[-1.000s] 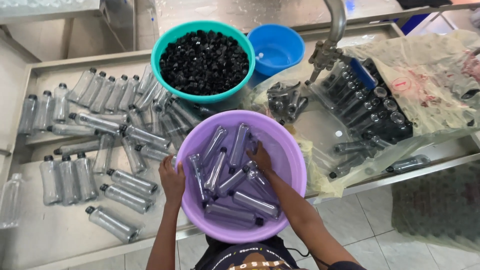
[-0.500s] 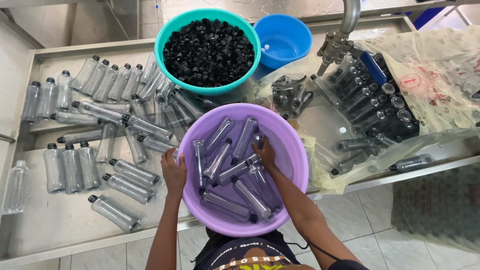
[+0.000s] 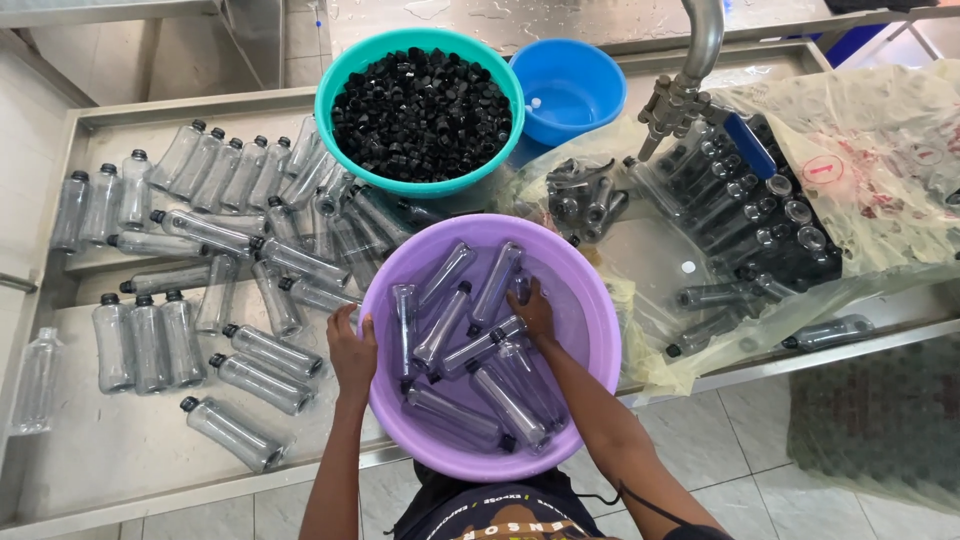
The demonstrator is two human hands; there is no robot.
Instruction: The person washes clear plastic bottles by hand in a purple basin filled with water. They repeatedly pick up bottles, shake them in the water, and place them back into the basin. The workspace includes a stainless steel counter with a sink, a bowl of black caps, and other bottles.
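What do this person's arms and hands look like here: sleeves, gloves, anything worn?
Both forearms are bare from the lower frame edge to the wrists, with no sleeves showing. The left hand and right hand wear no gloves, and no rings, watch or bracelets can be made out. At the bottom edge a dark top with printed lettering shows, and a thin dark cord runs beside the right arm.

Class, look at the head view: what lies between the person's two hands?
Clear plastic bottles lying in the purple basin sit between the left hand on its rim and the right hand inside it.
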